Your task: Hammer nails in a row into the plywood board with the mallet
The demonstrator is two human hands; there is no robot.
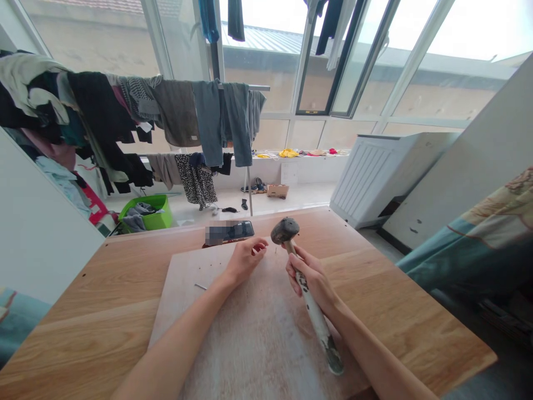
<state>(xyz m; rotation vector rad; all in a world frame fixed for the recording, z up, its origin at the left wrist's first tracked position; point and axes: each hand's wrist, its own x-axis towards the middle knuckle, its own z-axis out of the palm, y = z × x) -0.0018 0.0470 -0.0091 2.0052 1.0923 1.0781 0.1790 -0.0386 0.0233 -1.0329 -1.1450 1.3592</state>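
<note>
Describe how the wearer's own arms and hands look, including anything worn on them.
The left hand and right hand are both ungloved. The left forearm and right forearm are slim and bare, with no sleeve, watch or bracelet in view. No ring shows, though some fingers are partly hidden.

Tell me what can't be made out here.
All in the head view:
Phone: partly masked by pixelated blocks.
Left hand: curled, hiding whether anything is inside.
Mallet handle: partly covered by the right hand.
Dark dots on the board: too small to tell holes from nail heads.
</note>
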